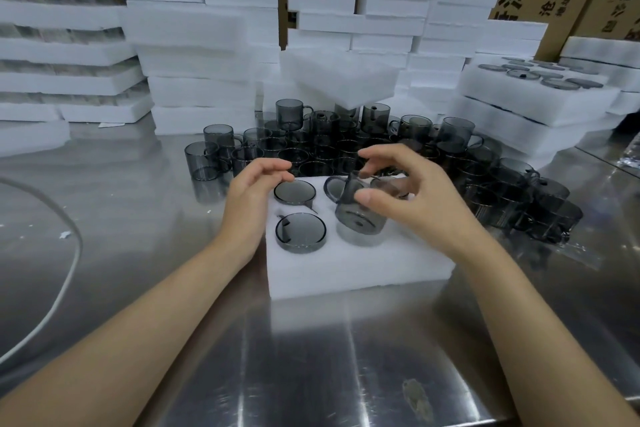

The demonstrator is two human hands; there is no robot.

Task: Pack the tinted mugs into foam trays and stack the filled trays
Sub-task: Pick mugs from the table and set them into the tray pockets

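Mugs sit in the foam tray (pixel 346 274), which lies on the shiny metal table (pixel 311 357). Both bare arms reach forward from the near edge of the table to the tray.

The left hand (pixel 252 198) rests at the tray's left edge. Its fingers are loosely bent and hold nothing. Its fingertips are just beside the back left mug (pixel 295 191). The front left mug (pixel 300 231) is near its wrist.

The right hand (pixel 408 198) is over the right side of the tray. It pinches a tilted mug (pixel 360 222) with its thumb and bent fingers. That mug is bottom up and partly down in a tray hole.

Behind the tray stands a crowd of loose mugs (pixel 311 149). Behind those are tall stacks of foam trays (pixel 194 62).
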